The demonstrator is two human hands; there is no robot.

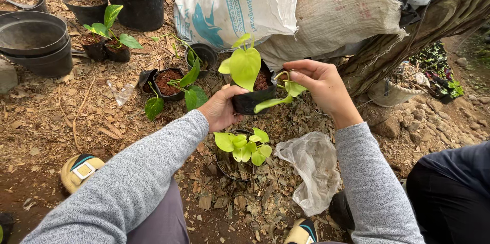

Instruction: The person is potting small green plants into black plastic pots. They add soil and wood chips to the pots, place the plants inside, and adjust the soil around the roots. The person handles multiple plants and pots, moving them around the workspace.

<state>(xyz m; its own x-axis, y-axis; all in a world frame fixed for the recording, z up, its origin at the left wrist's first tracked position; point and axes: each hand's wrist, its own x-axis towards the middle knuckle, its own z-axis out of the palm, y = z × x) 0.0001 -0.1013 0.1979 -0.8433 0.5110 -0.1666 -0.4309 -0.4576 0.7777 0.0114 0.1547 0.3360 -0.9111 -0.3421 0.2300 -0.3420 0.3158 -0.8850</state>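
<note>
Head view: your left hand (220,110) is wrapped around a small black pot (253,97) of brown soil, holding it above the leaf-strewn ground. Your right hand (319,85), just right of the pot, pinches a yellow-green stem (284,76) between fingertips. Below your hands sits another potted plant (244,148), with a crumpled plastic bag (310,165) beside it.

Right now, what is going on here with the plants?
A person in grey sleeves is potting small plants outdoors. The left hand holds a small black pot with a lime-green plant, and the right hand pinches one of its stems. Another potted plant stands on the ground below, beside a crumpled plastic bag.
</note>
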